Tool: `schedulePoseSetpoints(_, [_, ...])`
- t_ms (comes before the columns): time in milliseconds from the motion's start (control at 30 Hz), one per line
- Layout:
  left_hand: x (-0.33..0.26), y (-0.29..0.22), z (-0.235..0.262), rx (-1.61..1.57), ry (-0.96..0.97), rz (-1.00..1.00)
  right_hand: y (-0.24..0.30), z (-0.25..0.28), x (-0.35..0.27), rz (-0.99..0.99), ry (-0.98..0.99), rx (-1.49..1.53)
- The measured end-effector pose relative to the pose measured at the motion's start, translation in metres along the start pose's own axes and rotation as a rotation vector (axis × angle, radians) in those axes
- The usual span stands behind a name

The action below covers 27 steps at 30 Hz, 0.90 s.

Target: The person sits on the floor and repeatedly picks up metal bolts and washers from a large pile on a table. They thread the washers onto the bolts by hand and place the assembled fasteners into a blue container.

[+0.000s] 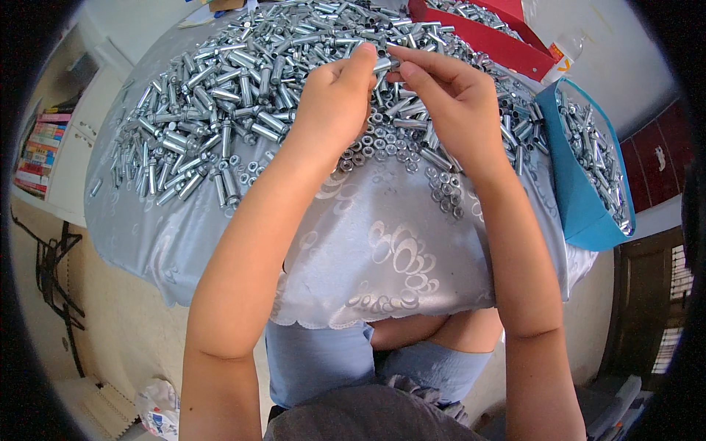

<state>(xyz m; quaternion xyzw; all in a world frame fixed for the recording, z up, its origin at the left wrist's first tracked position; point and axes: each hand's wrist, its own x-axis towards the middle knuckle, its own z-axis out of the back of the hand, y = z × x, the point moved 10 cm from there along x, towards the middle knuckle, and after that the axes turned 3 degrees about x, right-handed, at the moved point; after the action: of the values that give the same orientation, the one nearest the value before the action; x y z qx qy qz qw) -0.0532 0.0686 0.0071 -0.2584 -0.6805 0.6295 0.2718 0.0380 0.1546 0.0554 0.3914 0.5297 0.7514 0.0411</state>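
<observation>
Over the middle of a big heap of metal sleeve anchors (243, 81), both my hands meet around one silvery sleeve anchor (383, 65). My left hand (331, 106) is closed on its body, thumb on top. At its right end, the thumb and fingers of my right hand (463, 106) are pinched together; whether a small nut or washer sits between them is hidden. Just below my hands lies a cluster of loose hex nuts (379, 143). Another small group of nuts (446, 192) rests on the silver-grey tablecloth (390, 257), nearer to me.
A blue fabric bin (588, 213) full of anchors stands at the table's right edge. Behind it are a red box (507, 48) with more metal parts and a clear plastic bottle (565, 53). Books (45, 151) fill a shelf at far left. My lap is under the table's near edge.
</observation>
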Motion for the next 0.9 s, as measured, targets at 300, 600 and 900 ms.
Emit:
schedulePoseSetpoints(300, [0.001,-0.002,-0.004,-0.041,0.045,-0.022,0.013,-0.003,-0.007,0.077,-0.019,-0.179])
schedulePoseSetpoints(600, [-0.002,-0.012,0.000,-0.135,0.048,0.007,0.008,-0.022,-0.008,-0.142,0.122,0.388])
schedulePoseSetpoints(900, [0.000,-0.020,0.011,-0.258,-0.017,-0.011,0.017,-0.021,-0.007,0.072,0.147,0.199])
